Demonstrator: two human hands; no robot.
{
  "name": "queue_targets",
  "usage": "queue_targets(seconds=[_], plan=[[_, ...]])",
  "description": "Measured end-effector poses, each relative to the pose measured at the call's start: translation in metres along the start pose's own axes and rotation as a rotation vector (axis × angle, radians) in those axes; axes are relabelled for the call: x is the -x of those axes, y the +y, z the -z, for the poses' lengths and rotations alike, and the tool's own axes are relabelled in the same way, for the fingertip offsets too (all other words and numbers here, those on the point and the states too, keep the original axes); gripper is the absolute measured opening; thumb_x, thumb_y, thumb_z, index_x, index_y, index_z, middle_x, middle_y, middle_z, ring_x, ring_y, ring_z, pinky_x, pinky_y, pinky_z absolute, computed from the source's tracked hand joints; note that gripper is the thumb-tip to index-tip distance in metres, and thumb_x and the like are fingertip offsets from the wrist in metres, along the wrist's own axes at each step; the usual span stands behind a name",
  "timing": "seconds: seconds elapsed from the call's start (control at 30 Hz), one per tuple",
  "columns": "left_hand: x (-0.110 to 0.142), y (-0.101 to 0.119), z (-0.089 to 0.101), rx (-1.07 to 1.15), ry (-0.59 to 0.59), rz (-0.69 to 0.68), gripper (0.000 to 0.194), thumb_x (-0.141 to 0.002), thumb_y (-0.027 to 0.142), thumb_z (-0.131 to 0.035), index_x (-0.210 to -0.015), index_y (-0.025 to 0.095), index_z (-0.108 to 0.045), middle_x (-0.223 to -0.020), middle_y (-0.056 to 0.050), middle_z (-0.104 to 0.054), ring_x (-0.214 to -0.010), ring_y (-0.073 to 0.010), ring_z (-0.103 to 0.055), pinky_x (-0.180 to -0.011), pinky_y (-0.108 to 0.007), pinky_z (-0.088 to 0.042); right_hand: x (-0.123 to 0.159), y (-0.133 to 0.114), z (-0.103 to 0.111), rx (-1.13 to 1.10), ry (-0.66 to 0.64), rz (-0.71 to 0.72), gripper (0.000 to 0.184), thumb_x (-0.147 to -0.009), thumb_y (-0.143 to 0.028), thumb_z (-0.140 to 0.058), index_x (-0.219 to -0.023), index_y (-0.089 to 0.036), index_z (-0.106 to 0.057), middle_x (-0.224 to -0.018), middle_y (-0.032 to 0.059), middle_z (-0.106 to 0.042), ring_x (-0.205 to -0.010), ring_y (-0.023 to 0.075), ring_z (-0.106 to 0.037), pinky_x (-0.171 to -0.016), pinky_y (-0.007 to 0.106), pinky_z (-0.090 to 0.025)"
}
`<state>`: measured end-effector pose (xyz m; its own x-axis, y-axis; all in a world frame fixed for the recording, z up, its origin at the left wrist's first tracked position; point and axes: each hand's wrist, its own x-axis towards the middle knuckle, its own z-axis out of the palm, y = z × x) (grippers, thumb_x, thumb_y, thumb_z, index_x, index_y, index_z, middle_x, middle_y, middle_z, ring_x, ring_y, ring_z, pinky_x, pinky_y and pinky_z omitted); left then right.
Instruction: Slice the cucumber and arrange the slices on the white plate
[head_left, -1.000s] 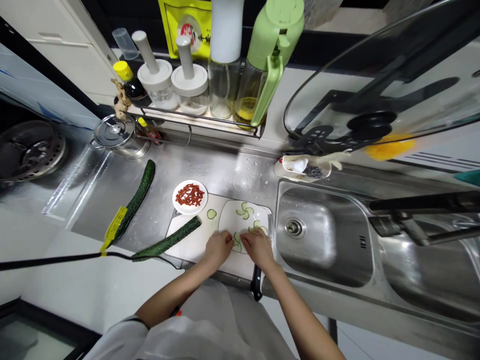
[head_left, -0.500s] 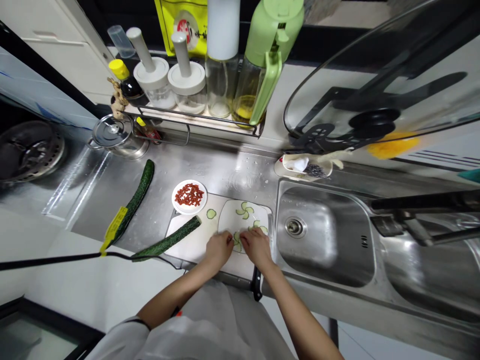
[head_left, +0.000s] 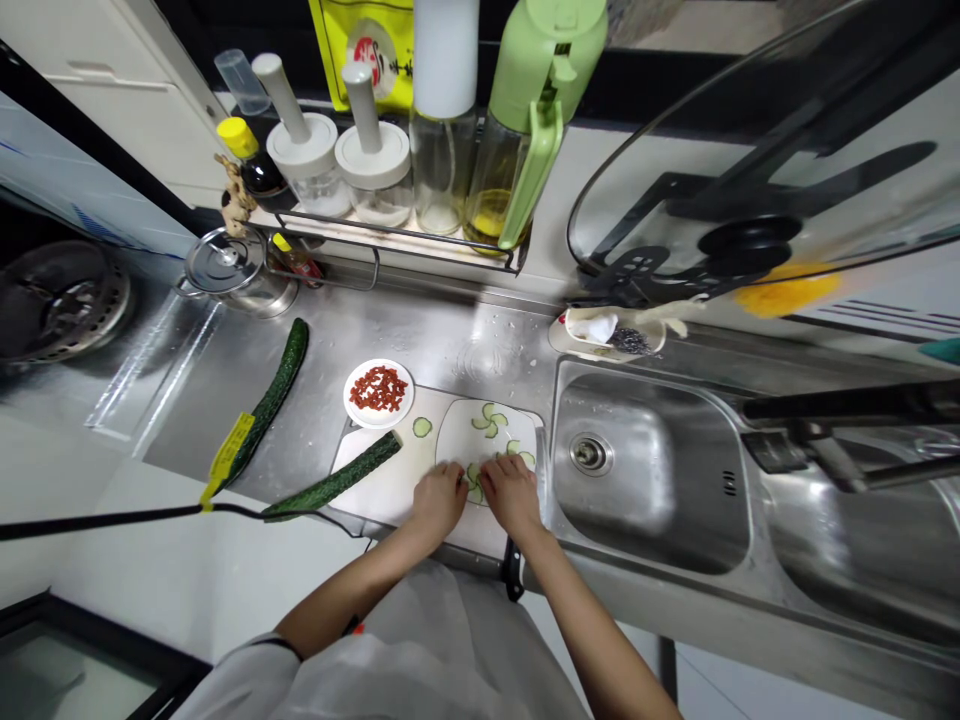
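On the cutting board [head_left: 409,490] sits a white plate [head_left: 450,440] with thin cucumber slices [head_left: 489,420] laid in flower-like rings. My left hand [head_left: 441,497] is closed at the plate's front left edge, its fingertips beside the front ring of slices. Fingers pinched together, my right hand [head_left: 512,492] is over the front of the plate and partly covers that ring. Whatever is between the fingertips of either hand is too small to tell. A cut cucumber [head_left: 337,482] lies across the board's left side, and a loose cucumber slice [head_left: 421,427] lies near the plate.
A small white dish [head_left: 381,366] of red bits stands behind the board. Further left lies a whole cucumber [head_left: 277,390] with a yellow tag. A knife handle [head_left: 514,570] juts over the counter's front edge. The sink [head_left: 652,480] is to the right; a seasoning rack [head_left: 390,232] hangs behind.
Both hands stay at the front of the plate, with only tiny shifts of the fingers. Nothing else has visibly moved.
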<state>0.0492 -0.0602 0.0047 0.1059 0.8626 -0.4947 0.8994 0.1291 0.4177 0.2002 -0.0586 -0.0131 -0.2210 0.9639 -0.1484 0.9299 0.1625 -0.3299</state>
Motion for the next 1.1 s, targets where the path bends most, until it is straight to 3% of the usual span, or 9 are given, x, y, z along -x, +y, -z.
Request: queue_targets(seconds=[0.2, 0.67, 0.9, 1.1], plan=[[0.002, 0.0, -0.001, -0.042, 0.02, -0.016, 0.015, -0.09, 0.027, -0.049, -0.101, 0.023, -0.057, -0.105, -0.003, -0.06, -0.085, -0.0162, -0.06, -0.068, -0.026, -0.038, 0.002, 0.0, -0.001, 0.032, 0.033, 0.035, 0.014, -0.088, -0.025, -0.055, -0.078, -0.021, -0.064, -0.084, 0.0042, -0.061, -0.092, 0.0213, -0.044, -0.07, 0.032, -0.025], [0.003, 0.0, 0.003, -0.078, -0.019, -0.033, 0.015, -0.091, 0.028, -0.047, -0.098, 0.022, -0.059, -0.101, -0.004, -0.059, -0.086, -0.0159, -0.059, -0.07, -0.026, -0.04, 0.008, 0.001, 0.005, -0.026, 0.075, 0.048, 0.013, -0.088, -0.022, -0.056, -0.08, -0.022, -0.067, -0.082, 0.0038, -0.064, -0.096, 0.0221, -0.046, -0.072, 0.032, -0.026], [-0.013, -0.026, 0.031, -0.061, 0.216, -0.016, 0.023, -0.09, 0.024, -0.046, -0.108, 0.022, -0.06, -0.105, -0.006, -0.06, -0.088, -0.0172, -0.058, -0.071, -0.027, -0.04, 0.031, 0.011, 0.011, -0.133, 0.147, -0.034, 0.016, -0.088, -0.022, -0.053, -0.084, -0.023, -0.068, -0.081, 0.0039, -0.064, -0.094, 0.0224, -0.048, -0.07, 0.03, -0.029], [-0.034, -0.046, 0.053, -0.263, 0.367, 0.051, 0.02, -0.083, 0.024, -0.054, -0.097, 0.016, -0.067, -0.099, -0.012, -0.059, -0.099, -0.0274, -0.048, -0.082, -0.037, -0.037, 0.048, 0.01, 0.007, -0.172, 0.167, -0.05, 0.017, -0.088, -0.021, -0.052, -0.082, -0.022, -0.068, -0.08, 0.0041, -0.065, -0.092, 0.0219, -0.048, -0.068, 0.03, -0.029]])
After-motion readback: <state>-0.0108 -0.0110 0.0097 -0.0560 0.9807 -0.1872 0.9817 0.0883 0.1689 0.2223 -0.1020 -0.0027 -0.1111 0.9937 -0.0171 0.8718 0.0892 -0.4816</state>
